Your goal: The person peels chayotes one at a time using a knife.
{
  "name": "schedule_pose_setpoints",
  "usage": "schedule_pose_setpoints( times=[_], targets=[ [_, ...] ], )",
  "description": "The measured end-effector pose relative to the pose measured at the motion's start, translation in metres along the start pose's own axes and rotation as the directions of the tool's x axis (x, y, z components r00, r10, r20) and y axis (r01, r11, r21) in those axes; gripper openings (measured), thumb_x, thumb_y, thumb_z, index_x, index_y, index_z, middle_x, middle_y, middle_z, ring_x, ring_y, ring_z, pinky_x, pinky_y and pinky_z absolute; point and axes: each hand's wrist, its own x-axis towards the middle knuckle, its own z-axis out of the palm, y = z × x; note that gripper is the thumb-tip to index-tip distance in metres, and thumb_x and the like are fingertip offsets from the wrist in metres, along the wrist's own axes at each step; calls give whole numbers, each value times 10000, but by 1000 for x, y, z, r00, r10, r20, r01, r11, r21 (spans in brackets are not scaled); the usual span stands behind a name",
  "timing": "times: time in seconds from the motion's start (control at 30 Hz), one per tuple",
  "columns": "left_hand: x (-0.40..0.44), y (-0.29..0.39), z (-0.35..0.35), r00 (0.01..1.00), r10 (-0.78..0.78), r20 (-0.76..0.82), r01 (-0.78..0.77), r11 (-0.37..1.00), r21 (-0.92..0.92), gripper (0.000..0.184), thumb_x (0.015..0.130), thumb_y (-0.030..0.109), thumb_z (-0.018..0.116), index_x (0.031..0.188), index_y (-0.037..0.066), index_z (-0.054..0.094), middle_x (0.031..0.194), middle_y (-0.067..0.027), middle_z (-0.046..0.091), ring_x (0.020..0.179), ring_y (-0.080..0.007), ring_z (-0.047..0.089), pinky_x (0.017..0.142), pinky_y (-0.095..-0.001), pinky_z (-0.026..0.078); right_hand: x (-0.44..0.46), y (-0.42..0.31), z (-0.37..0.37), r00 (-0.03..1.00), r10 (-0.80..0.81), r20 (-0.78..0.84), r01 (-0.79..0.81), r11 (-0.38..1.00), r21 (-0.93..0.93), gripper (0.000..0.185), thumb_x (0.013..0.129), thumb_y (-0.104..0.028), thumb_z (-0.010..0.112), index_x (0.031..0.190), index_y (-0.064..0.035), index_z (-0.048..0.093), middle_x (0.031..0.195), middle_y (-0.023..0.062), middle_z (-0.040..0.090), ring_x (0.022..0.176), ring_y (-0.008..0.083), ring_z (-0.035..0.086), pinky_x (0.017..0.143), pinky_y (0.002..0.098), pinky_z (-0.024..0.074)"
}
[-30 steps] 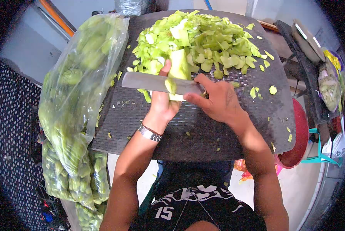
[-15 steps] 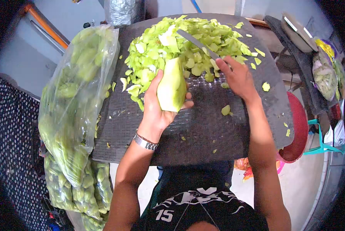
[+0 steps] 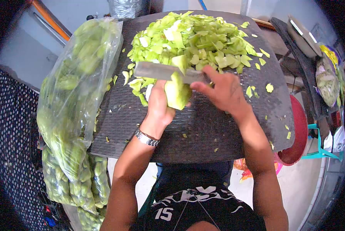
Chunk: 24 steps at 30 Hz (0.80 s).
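Note:
My left hand is closed around a peeled pale-green chayote, holding it upright over the table. My right hand grips a knife whose broad blade lies sideways across the upper part of the chayote. A piece of pale-green flesh shows above the blade; whether it is fully cut off, I cannot tell. The knife's handle is mostly covered by my right fingers. Just beyond both hands spreads a large heap of thin chayote slices.
Everything lies on a dark textured table dotted with scraps. At left stands a clear plastic bag of green chayotes, with more bagged ones below. A red basin and a teal stool are at right.
The knife has swung left and down from above the heap onto the chayote, with its blade now nearly level. My right hand has moved left, close to my left hand.

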Motion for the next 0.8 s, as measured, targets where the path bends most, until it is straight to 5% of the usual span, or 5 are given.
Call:
schedule_pose_setpoints(
  times=[0.27,0.37,0.47,0.57,0.8],
  targets=[
    [-5,17,8,957,-151,247,175,981,-82,486,1061,490,436,1286,88,590,1034,-136,701,789,-293,700,618,-417,570,13,69,-16,946,323,-12,-320,942,99,564,967,-626,587,983,-67,658,729,228,670,805,442,698,691,536,509],
    [3,12,5,990,-123,71,134,974,-185,496,1049,499,468,1302,89,583,1055,-134,699,865,-284,697,699,-446,570,11,55,-7,966,259,-12,-254,955,155,584,968,-638,574,963,-60,658,732,230,673,770,446,693,659,524,507],
    [15,7,-21,982,-89,167,114,983,-145,495,1036,518,503,1305,110,587,1095,-113,695,948,-275,688,791,-465,563,2,9,-2,990,134,42,-139,976,166,592,956,-649,581,1021,-66,659,714,222,675,733,440,699,631,520,520],
    [1,7,3,987,30,-159,-62,978,-199,490,1037,529,503,1310,132,590,1119,-91,696,993,-272,680,858,-455,553,-10,-31,8,989,-35,147,24,997,76,514,938,-571,664,1064,-74,628,728,209,656,682,426,681,617,488,515],
    [15,-4,-16,999,29,-17,-32,972,-233,526,1026,552,475,1290,128,639,1125,-96,729,1035,-261,691,942,-419,539,-14,-37,15,982,-136,135,131,991,41,562,898,-602,686,1095,-80,619,721,191,676,706,434,696,618,503,537]
  ],
)
